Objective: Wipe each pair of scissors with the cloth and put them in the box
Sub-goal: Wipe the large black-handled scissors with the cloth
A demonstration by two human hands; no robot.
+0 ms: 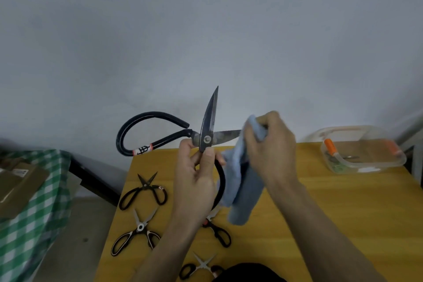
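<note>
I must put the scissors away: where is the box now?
In the head view, the clear box stands on the far right corner of the yellow table, beyond the right hand.

Blue cloth [242,181], yellow table [320,201]

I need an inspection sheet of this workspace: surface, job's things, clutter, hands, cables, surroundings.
Surface: yellow wooden table.
Job's things: large black-handled scissors held open above the table; blue cloth wrapped on one blade; four smaller scissors lie at the table's left; clear plastic box at far right.
Clutter: nothing seen.
Hands: left hand grips the scissors near the pivot; right hand grips the cloth.
Cables: nothing seen.
Surroundings: grey wall; green checked cloth at left.
</note>
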